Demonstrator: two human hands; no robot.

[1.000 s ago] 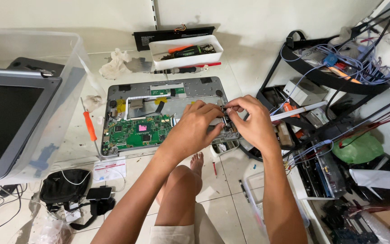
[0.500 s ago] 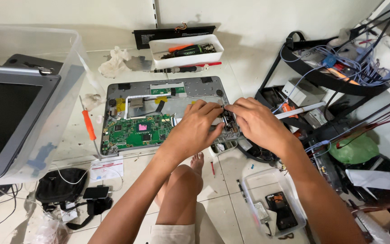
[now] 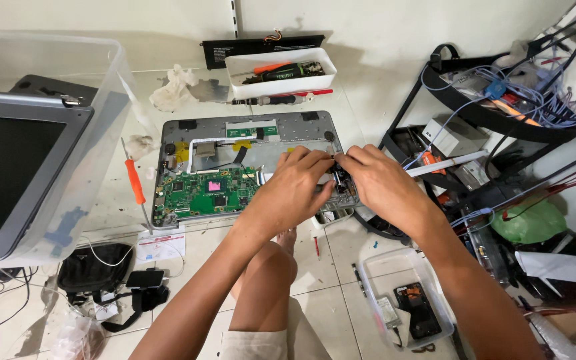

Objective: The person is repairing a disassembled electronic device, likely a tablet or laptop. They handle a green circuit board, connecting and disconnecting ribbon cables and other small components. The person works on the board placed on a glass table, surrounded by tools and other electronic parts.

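An opened grey laptop base lies on the tiled floor with its green circuit board exposed at the left. My left hand and my right hand meet over the base's right side, fingertips pinched together on a small dark part near the edge. What sits under my fingers is hidden. My bare knee shows below the hands.
An orange-handled screwdriver lies left of the base. A white tray of tools stands behind it, a grey laptop screen in a clear bin at left, a small clear box at lower right, a cable-filled black rack at right.
My right forearm has swung out to the right, uncovering the small clear box. Both hands stay on the right side of the laptop base.
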